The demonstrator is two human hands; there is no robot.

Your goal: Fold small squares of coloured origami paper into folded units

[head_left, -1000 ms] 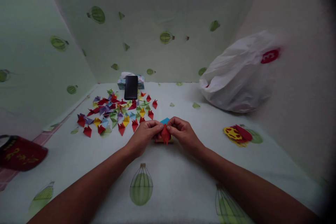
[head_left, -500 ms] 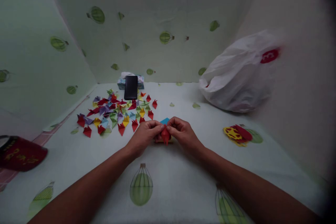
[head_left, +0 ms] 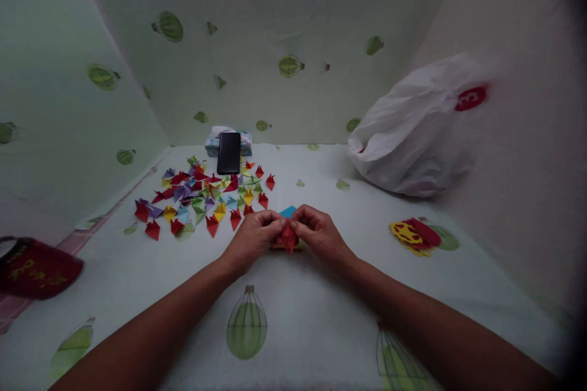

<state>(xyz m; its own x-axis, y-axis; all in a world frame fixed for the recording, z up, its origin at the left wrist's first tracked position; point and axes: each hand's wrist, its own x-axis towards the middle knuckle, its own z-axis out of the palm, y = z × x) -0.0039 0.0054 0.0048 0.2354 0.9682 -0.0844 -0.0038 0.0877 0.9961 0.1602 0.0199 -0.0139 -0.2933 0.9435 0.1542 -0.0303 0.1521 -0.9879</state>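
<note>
A small red folded paper (head_left: 288,238), pointed at its near end, is pinched between my two hands at the middle of the table. My left hand (head_left: 257,233) has thumb and forefinger closed on its left side. On its right side, the thumb and fingers of my right hand (head_left: 320,230) are closed too. Behind and below the fingers, blue paper (head_left: 288,212) and a yellowish edge peek out, mostly hidden. Left of my hands lie many folded paper cranes (head_left: 211,225) in red, yellow, purple, green and blue.
A black phone (head_left: 228,153) leans on a tissue box (head_left: 246,143) behind the cranes. A white plastic bag (head_left: 413,140) stands at the back right. Red and yellow paper cutouts (head_left: 415,236) lie on the right. A dark red can (head_left: 41,269) is at the left edge.
Almost nothing differs. My fingers have shifted very slightly on the red folded paper, which stays in the same place.
</note>
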